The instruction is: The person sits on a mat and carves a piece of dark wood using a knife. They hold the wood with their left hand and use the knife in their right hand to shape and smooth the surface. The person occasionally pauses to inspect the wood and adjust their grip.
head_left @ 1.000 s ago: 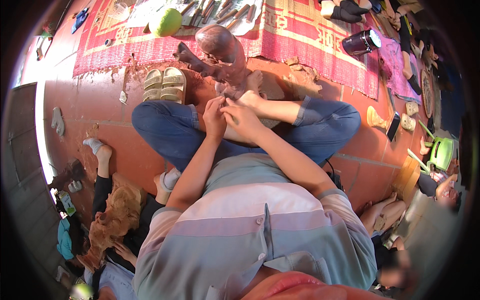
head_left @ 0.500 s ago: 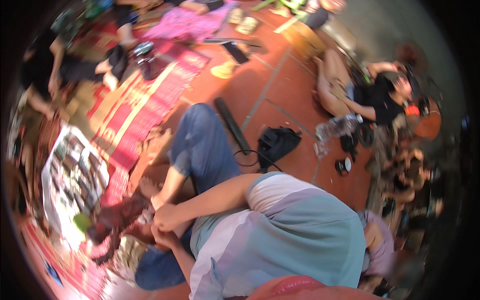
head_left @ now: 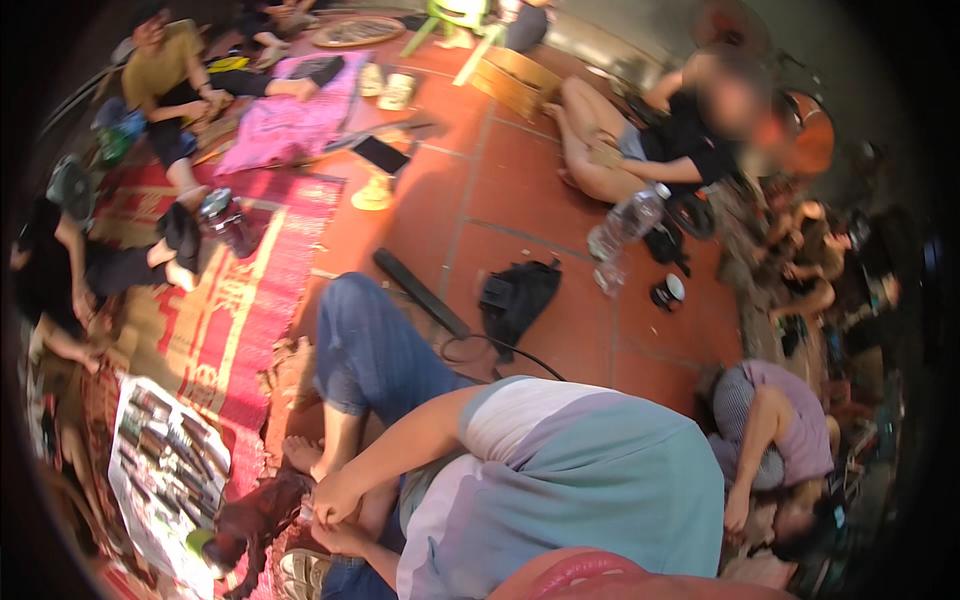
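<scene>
Both hands are close together in front of my crossed legs in blue jeans. My right hand (head_left: 337, 496), the upper one, has its fingers curled and pinched. Just under it, my left hand (head_left: 343, 539) is closed too, almost touching it. A small pale thing shows at the fingertips, too small to name. Beside the hands lies a dark reddish-brown, irregular piece (head_left: 252, 522); I cannot tell its kind. Beyond it several slim hand tools with wooden handles (head_left: 172, 455) lie in rows on a white sheet (head_left: 128, 480). My bare foot (head_left: 300, 452) rests near the hands.
A red and tan woven mat (head_left: 215, 320) covers the left floor. On the tiles lie a black bag (head_left: 520, 300), a dark bar (head_left: 420, 292), a clear bottle (head_left: 632, 222), a cup (head_left: 667, 291) and a phone (head_left: 381, 154). Several people sit around, one at right (head_left: 785, 420).
My view has swung, so the floor, mat and people appear shifted left and down. My hands remain together in front of my legs, slightly lower in view. The tools look sharper now.
</scene>
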A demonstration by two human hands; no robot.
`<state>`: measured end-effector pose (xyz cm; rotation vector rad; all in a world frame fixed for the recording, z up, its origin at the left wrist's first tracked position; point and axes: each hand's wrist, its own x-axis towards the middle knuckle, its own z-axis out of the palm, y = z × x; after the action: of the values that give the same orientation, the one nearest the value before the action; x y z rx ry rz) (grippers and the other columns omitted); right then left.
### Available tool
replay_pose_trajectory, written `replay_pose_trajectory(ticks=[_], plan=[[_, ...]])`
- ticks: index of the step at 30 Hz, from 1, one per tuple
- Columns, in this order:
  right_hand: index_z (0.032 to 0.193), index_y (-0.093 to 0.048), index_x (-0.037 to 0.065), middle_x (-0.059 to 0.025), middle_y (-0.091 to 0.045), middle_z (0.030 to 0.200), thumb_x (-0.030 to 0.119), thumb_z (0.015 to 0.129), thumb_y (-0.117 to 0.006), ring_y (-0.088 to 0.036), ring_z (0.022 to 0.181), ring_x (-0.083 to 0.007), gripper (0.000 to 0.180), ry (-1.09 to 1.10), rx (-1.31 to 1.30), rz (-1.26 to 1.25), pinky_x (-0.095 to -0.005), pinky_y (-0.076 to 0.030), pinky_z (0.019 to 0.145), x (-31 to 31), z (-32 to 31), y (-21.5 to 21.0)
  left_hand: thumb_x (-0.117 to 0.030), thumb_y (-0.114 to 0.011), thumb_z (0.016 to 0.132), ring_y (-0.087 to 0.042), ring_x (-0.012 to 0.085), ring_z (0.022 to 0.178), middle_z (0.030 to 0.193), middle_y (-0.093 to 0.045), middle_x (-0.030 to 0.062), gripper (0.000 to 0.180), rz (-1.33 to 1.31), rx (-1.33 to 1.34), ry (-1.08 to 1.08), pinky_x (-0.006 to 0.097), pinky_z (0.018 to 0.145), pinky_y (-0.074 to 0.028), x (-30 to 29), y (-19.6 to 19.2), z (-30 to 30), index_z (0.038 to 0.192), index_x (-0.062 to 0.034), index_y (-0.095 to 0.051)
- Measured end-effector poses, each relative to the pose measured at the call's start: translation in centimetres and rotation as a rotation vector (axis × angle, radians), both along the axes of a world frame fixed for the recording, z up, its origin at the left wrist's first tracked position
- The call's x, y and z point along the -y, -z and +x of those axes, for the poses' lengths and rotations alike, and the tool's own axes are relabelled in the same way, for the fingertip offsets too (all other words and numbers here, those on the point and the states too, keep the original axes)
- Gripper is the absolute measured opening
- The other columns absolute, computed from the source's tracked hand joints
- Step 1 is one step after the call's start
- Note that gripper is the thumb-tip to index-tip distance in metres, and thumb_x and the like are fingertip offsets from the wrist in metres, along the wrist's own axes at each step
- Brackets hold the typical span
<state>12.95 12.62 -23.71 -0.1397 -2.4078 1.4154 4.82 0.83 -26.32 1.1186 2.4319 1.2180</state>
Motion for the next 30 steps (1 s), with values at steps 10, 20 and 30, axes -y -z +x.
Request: replay_pose_trajectory(ticks=[10, 20, 30], plan=[[0.077, -0.071, 0.014, -0.0079, -0.066, 0.070, 0.023, 0.073, -0.050, -0.064, 0.065, -0.0271, 0.022, -0.035, 0.094, -0.067, -0.0418, -0.049, 0.064, -0.7, 0.3, -3.8, -0.011, -0.065, 0.074, -0.059, 0.0252, 0.081, 0.086, -0.062, 0.0112, 0.023, 0.171, 0.056, -0.128, 0.034, 0.075, -0.047, -0.4, -2.8, 0.9, 0.093, 0.0018, -0.061], [0.090, -0.069, 0.016, -0.0120, -0.065, 0.096, 0.027, 0.079, -0.051, -0.062, 0.083, -0.0280, 0.024, -0.120, 0.556, 0.282, -0.0358, -0.047, 0.077, -2.0, 2.1, -8.4, -0.007, -0.063, 0.071, -0.058, 0.0264, 0.076, 0.082, -0.059, 0.0127, 0.023, 0.207, 0.041, -0.025, 0.032, 0.068, -0.047, -1.1, -2.8, 2.1, 0.093, 0.0011, -0.060], [0.083, -0.066, 0.009, -0.0103, -0.063, 0.081, 0.019, 0.079, -0.050, -0.059, 0.074, -0.0264, 0.020, -0.030, 0.194, 0.133, -0.0388, -0.046, 0.069, -0.6, 3.3, -4.7, -0.006, -0.061, 0.075, -0.060, 0.0260, 0.082, 0.088, -0.060, 0.0127, 0.019, 0.240, -0.042, 0.126, 0.033, 0.069, -0.048, -0.1, -3.3, 2.9, 0.094, -0.0024, -0.060]])
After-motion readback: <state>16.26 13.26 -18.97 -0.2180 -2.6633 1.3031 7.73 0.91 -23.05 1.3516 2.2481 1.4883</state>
